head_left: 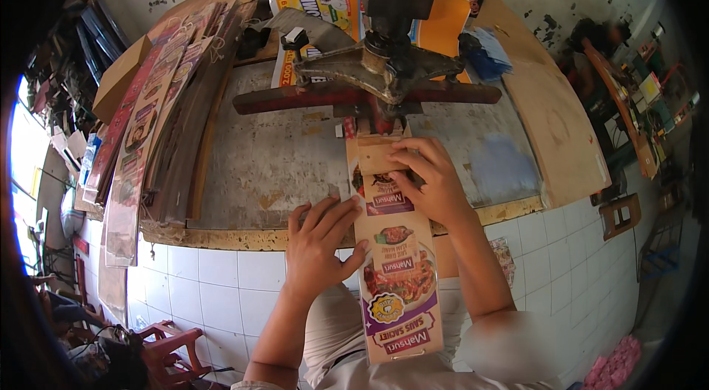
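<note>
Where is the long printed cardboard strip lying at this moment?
In the head view, the printed cardboard strip runs down the centre from the press over the bench edge, between the left hand and right hand.

A long printed strip is showing purple bands, a beige ground and red-brown food pictures, with a yellow round badge near its close end. The press at the far side is looking dark grey, its crossbar rusty red. The worktop is wearing a worn grey with yellowish patches. White square tiles are covering the near front. An orange sheet is lying far right; brown card stacks are lining the left.
</note>
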A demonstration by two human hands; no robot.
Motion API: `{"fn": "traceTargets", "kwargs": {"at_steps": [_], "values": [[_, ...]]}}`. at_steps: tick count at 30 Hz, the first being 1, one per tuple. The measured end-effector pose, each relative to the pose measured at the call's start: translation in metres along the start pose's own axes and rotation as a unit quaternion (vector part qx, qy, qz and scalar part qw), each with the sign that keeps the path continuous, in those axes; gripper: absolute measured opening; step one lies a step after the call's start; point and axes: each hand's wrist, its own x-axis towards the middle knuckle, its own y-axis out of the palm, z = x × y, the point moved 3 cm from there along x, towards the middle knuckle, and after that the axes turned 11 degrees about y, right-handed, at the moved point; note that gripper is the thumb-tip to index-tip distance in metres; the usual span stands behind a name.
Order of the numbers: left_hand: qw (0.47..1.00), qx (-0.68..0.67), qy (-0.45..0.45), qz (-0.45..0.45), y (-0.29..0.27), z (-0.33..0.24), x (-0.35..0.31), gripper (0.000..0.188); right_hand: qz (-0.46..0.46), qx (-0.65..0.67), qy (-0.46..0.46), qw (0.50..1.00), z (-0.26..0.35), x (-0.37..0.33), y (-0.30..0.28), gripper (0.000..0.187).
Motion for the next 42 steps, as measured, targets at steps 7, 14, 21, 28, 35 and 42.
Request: {"fn": "traceTargets", "kwargs": {"at_steps": [7,14,21,28,35,42], "values": [[1.000,0.005,-0.004,0.004,0.001,0.000,0.000,0.051,-0.002,0.016,0.016,1.000,-0.001,0.002,0.002,0.030],[1.000,0.006,-0.001,0.005,0.001,-0.001,0.001,0.051,-0.009,0.013,0.016,1.000,-0.002,0.000,0.001,0.030],[0.998,-0.037,0.002,0.048,-0.017,0.001,0.012,0.049,-0.085,0.022,0.091,0.992,-0.016,-0.003,-0.008,0.020],[0.997,-0.012,0.043,0.056,-0.034,0.062,0.081,0.038,-0.072,-0.048,0.148,0.985,-0.032,-0.007,-0.002,0.033],[0.991,0.021,0.097,0.086,0.000,0.098,0.096,0.039,-0.027,-0.141,0.130,0.981,-0.033,-0.009,0.008,0.040],[0.991,0.023,0.114,0.065,0.008,0.096,0.095,0.040,-0.005,-0.207,0.129,0.970,-0.033,-0.012,0.009,0.047]]}}
